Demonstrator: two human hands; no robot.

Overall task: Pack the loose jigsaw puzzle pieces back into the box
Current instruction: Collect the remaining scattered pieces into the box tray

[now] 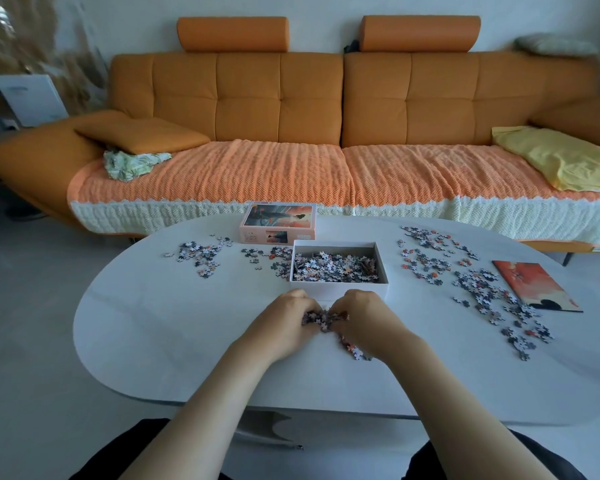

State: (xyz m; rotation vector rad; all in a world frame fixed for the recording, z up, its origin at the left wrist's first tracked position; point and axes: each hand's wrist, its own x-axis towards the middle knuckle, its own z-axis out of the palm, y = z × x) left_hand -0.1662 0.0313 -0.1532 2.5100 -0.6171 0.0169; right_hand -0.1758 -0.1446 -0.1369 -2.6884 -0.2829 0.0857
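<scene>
One handful of jigsaw pieces (321,318) is being gathered on the white table (187,323) just before the part-filled box (340,289), clutched between the curled left hand (284,318) and right hand (366,320), while loose pieces (482,289) on either side are awaiting packing.

Left grip (280,323) and right grip (369,322) are bare hands; both forearms (201,393) bare as far as they show; black trousers (125,455) cover both knees, low in view.
</scene>
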